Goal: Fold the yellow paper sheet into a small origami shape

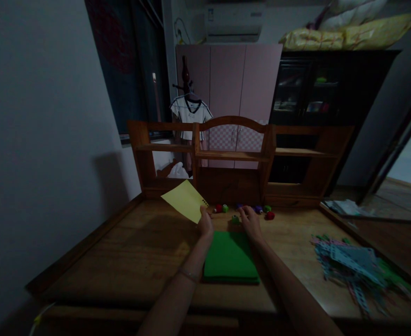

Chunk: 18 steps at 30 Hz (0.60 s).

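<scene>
My left hand [205, 223] pinches the corner of a yellow paper sheet [186, 200] and holds it up, tilted to the left above the wooden desk [128, 256]. Small holes show along the sheet's edge near my fingers. My right hand [250, 221] reaches forward over a small green punch [235, 218], its fingers curled down toward it; whether it grips the punch is unclear. A stack of green paper [230, 256] lies flat between my forearms. Behind the hands runs a row of small craft punches: red [218, 208], green [225, 208], purple [258, 209] and another red [270, 215].
A wooden shelf unit [233, 154] stands along the desk's back edge. A pile of punched paper strips [352, 263] lies at the right of the desk. A wall is close on the left. A pink wardrobe [228, 79] and a dark cabinet [317, 93] stand behind.
</scene>
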Each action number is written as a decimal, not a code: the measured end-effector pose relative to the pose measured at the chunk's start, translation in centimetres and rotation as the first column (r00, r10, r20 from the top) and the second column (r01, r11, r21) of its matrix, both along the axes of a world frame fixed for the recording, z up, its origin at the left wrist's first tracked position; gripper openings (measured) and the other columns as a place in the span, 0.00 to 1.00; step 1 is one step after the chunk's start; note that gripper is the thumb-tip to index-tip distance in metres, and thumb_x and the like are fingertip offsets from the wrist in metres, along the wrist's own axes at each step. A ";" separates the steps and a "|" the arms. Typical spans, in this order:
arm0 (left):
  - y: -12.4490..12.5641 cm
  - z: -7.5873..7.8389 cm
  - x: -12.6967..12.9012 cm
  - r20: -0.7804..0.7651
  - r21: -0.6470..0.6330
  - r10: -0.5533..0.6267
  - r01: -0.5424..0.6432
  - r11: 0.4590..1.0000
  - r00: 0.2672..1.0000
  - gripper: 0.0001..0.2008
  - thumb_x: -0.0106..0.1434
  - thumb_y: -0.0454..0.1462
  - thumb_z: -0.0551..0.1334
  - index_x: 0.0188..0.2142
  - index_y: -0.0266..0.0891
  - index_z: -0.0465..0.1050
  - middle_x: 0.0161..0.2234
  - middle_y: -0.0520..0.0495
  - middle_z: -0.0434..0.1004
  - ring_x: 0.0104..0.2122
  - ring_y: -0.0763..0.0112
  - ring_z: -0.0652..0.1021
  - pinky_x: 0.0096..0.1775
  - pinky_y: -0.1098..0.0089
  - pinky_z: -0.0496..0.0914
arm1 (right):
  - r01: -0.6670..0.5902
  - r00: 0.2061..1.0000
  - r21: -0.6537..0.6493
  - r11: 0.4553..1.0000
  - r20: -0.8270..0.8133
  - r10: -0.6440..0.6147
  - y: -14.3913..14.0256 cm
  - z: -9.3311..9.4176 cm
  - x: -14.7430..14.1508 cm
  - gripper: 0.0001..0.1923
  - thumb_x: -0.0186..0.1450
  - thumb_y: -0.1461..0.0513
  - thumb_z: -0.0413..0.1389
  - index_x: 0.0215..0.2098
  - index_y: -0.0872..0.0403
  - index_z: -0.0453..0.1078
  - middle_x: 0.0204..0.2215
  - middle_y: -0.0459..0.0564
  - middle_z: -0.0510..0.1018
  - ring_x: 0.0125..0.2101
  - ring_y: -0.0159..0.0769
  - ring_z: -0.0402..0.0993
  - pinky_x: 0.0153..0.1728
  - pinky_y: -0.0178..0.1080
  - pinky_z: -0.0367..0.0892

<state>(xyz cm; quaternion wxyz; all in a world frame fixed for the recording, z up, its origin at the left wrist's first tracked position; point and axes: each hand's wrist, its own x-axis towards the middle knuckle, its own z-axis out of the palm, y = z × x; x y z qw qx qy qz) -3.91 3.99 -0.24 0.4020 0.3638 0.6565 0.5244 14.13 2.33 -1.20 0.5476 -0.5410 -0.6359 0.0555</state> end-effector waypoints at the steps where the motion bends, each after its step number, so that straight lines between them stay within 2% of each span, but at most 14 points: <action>1: -0.1 0.1 0.0 0.004 -0.005 0.001 -0.001 1.000 1.000 0.34 0.58 0.60 0.39 0.23 0.38 0.69 0.28 0.39 0.74 0.33 0.56 0.75 0.42 0.59 0.65 | -0.001 1.000 -0.002 1.000 0.002 0.001 0.0 0.0 0.0 0.17 0.65 0.53 0.43 0.32 0.53 0.67 0.31 0.52 0.72 0.33 0.39 0.68 0.31 0.37 0.62; 4: -0.2 0.3 0.1 -0.010 -0.041 -0.006 0.005 0.999 1.000 0.33 0.57 0.61 0.39 0.22 0.39 0.68 0.27 0.41 0.74 0.33 0.57 0.75 0.43 0.60 0.64 | -0.005 1.000 -0.005 1.000 0.005 0.005 -0.1 0.0 0.0 0.16 0.65 0.53 0.43 0.33 0.53 0.67 0.31 0.52 0.72 0.33 0.39 0.68 0.32 0.37 0.62; 13: 0.2 -0.4 0.2 0.028 0.025 -0.006 0.006 1.000 1.000 0.31 0.56 0.62 0.41 0.20 0.41 0.65 0.22 0.45 0.72 0.28 0.60 0.73 0.39 0.61 0.64 | -0.008 1.000 -0.002 1.000 -0.001 0.008 0.0 -0.1 0.1 0.16 0.65 0.54 0.44 0.34 0.54 0.68 0.33 0.53 0.73 0.34 0.39 0.68 0.33 0.38 0.63; 18: 0.4 -0.3 -0.1 0.184 0.054 0.066 -0.077 0.996 0.981 0.31 0.55 0.62 0.43 0.19 0.39 0.64 0.21 0.47 0.70 0.24 0.65 0.71 0.34 0.65 0.64 | -0.086 0.996 0.017 0.996 0.011 0.086 -0.2 -0.3 -0.4 0.18 0.64 0.58 0.45 0.50 0.54 0.64 0.38 0.52 0.72 0.35 0.37 0.69 0.34 0.37 0.64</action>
